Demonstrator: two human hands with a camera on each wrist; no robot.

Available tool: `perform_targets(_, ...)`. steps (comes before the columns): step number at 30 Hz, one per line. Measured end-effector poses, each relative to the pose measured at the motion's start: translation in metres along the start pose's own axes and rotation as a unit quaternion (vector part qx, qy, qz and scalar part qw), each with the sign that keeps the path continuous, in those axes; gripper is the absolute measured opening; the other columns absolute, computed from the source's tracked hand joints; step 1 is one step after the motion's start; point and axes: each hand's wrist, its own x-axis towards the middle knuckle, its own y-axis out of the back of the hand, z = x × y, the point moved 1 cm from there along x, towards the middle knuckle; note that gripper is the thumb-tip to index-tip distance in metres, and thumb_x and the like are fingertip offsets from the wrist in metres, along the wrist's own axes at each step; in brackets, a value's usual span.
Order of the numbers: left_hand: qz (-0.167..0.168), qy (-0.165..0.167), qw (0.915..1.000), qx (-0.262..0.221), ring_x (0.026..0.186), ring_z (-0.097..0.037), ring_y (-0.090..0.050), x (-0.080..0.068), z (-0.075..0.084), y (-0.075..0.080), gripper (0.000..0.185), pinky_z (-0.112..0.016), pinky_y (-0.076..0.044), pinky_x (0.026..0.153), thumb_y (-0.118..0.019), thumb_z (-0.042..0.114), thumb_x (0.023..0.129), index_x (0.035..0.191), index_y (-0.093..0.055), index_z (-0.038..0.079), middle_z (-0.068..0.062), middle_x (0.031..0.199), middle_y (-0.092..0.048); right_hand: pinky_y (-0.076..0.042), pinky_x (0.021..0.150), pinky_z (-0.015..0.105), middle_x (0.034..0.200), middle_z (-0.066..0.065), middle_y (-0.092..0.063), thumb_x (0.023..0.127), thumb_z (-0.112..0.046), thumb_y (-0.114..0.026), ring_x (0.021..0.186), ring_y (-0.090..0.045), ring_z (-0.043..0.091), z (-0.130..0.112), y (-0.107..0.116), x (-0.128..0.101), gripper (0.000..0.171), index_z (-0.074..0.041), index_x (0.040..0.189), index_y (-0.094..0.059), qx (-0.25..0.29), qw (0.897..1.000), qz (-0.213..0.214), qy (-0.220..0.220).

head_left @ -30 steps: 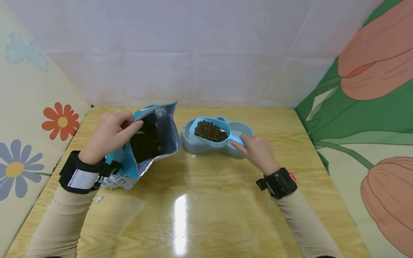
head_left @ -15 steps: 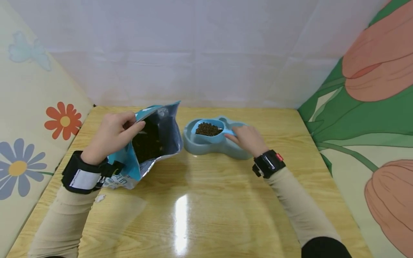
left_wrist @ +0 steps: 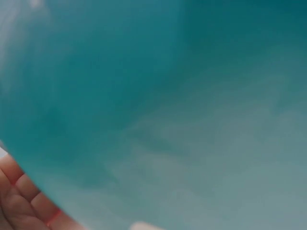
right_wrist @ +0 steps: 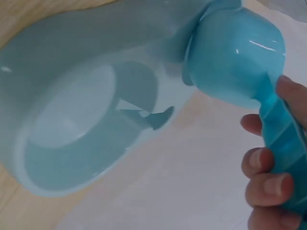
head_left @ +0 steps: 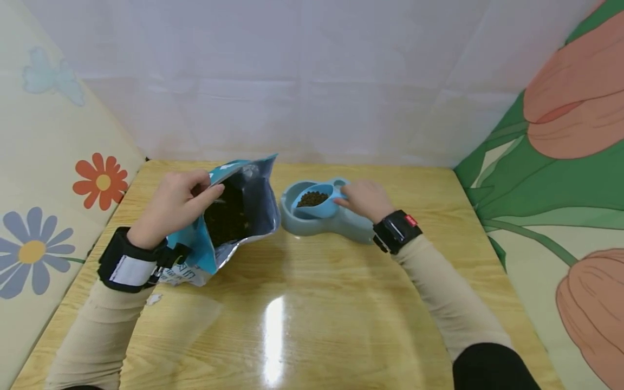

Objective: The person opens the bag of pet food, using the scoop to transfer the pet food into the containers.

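My right hand (head_left: 366, 199) grips the ribbed handle of a light blue scoop (right_wrist: 235, 52), fingers curled round it. Brown kibble (head_left: 312, 199) lies in the scoop, which tips to the left over the left basin of a grey-blue double pet bowl (head_left: 312, 228). In the right wrist view the scoop's outer back faces the camera, hiding the kibble. My left hand (head_left: 173, 208) pinches the near-left edge of a blue food bag (head_left: 195, 246), thumb inside the mouth. The bag leans with its silver lining showing and dark kibble (head_left: 226, 219) inside. Its blue side fills the left wrist view.
The bowl stands near the back of the wood-grain table (head_left: 331, 309), right of the bag. A small white scrap (head_left: 154, 299) lies by my left forearm. A white sheet (head_left: 302, 97) hangs behind, with flower-printed panels at both sides.
My right hand has moved left and away from me, lowering the scoop towards the left basin and tilting it. Less kibble shows in it. My left hand keeps holding the bag.
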Motion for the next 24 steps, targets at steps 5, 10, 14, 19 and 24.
perform_targets(5, -0.001, -0.003, 1.0, -0.001, 0.043, -0.009, -0.031, 0.0, -0.002, 0.0, 0.026, -0.026, -0.024, 0.044, -0.062, 0.009, 0.084, 0.062, -0.048, 0.009, 0.005, 0.05, -0.031, -0.036, 0.049, 0.029, 0.059, 0.0, -0.045, 0.086, -0.036, -0.06, 0.052, -0.044, 0.015, -0.005, 0.006, 0.012, 0.034, -0.011, 0.065, -0.05, 0.001, 1.0, -0.03, -0.003)
perform_targets(10, 0.004, -0.007, 1.0, -0.004, 0.043, -0.009, -0.031, 0.0, -0.003, -0.001, 0.026, -0.026, -0.024, 0.044, -0.063, 0.009, 0.084, 0.062, -0.048, 0.009, 0.005, 0.05, -0.03, -0.037, 0.049, 0.031, 0.059, 0.0, -0.046, 0.085, -0.036, -0.061, 0.054, -0.046, 0.016, -0.01, 0.011, 0.026, 0.035, -0.012, 0.063, -0.05, -0.01, 0.998, -0.064, -0.018)
perform_targets(14, 0.005, -0.009, 0.9999, -0.007, 0.043, -0.009, -0.031, 0.0, -0.002, -0.001, 0.025, -0.026, -0.024, 0.044, -0.063, 0.008, 0.084, 0.063, -0.049, 0.009, 0.005, 0.05, -0.031, -0.035, 0.048, 0.03, 0.062, 0.001, -0.046, 0.085, -0.035, -0.062, 0.056, -0.045, 0.015, -0.016, 0.014, 0.033, 0.034, -0.011, 0.064, -0.049, -0.027, 0.995, -0.093, -0.029)
perform_targets(19, 0.002, -0.006, 0.9999, -0.011, 0.043, -0.009, -0.031, 0.001, 0.0, 0.0, 0.027, -0.026, -0.025, 0.044, -0.062, 0.007, 0.084, 0.062, -0.047, 0.009, 0.004, 0.05, -0.03, -0.032, 0.047, 0.029, 0.064, 0.001, -0.042, 0.083, -0.029, -0.065, 0.057, -0.041, 0.015, -0.022, 0.018, 0.041, 0.032, -0.011, 0.064, -0.047, -0.037, 0.994, -0.104, -0.02)
perform_targets(24, 0.002, -0.003, 0.9999, -0.011, 0.044, -0.01, -0.031, 0.0, 0.0, 0.001, 0.026, -0.026, -0.025, 0.044, -0.061, 0.007, 0.084, 0.062, -0.047, 0.008, 0.004, 0.05, -0.031, -0.041, 0.051, 0.032, 0.065, 0.002, -0.048, 0.079, -0.026, -0.068, 0.06, -0.046, 0.016, -0.03, 0.025, 0.049, 0.027, -0.01, 0.066, -0.052, -0.087, 0.991, -0.103, 0.003)
